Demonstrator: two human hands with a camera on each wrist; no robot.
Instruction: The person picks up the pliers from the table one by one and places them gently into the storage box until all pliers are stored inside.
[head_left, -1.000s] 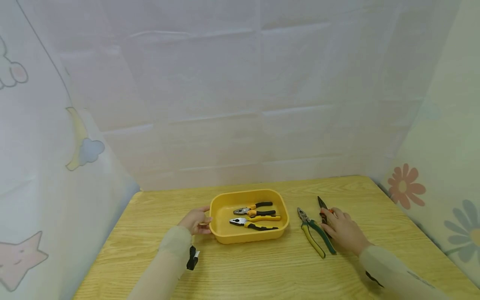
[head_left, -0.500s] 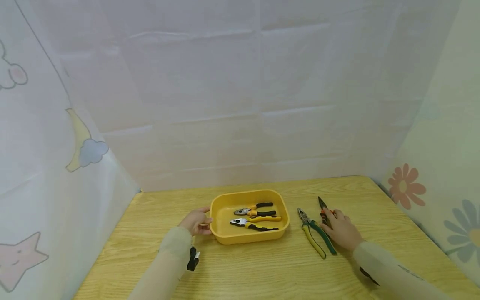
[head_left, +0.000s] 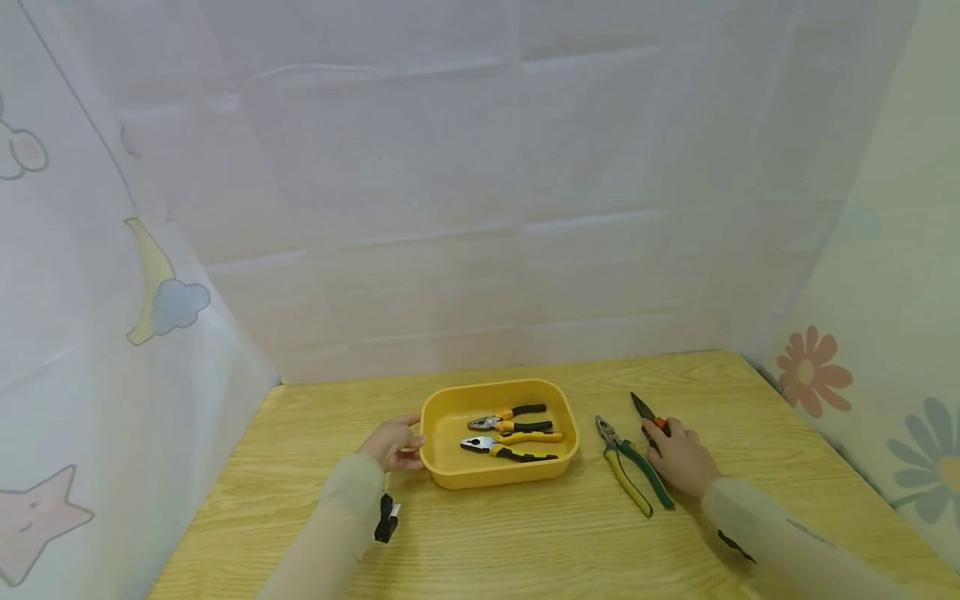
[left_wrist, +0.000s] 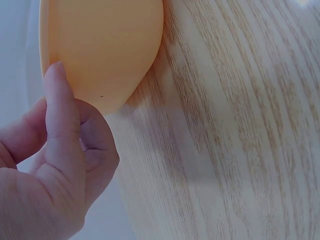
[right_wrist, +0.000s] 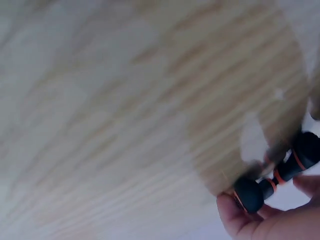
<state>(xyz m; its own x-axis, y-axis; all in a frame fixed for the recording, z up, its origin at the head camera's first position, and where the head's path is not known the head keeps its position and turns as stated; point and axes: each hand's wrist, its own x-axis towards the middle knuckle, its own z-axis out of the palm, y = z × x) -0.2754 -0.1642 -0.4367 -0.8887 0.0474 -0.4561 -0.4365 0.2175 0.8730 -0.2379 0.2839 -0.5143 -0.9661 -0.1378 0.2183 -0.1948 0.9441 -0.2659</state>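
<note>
My left hand (head_left: 392, 443) pinches the left end of a yellow plastic basin (head_left: 495, 481), thumb on the inner wall in the left wrist view and fingers outside. Inside the basin lie two pairs of pliers: small combination pliers (head_left: 517, 427) with black and orange handles, and larger ones (head_left: 495, 448) with yellow and black handles. To the right, my right hand (head_left: 684, 460) holds long-nose pliers (head_left: 642, 407) by their black and orange handles (right_wrist: 287, 170), the dark jaws pointing away. Beside them lie pliers with green and yellow handles (head_left: 628, 468), apart from my hand.
The wooden table (head_left: 480, 550) ends at a white sheet hung behind it. Printed sheets stand along both sides. A black strap (head_left: 386, 518) shows under the left wrist.
My right hand has shifted slightly left, and the tip of the long-nose pliers has swung a little to the left. My left hand and the basin have stayed put.
</note>
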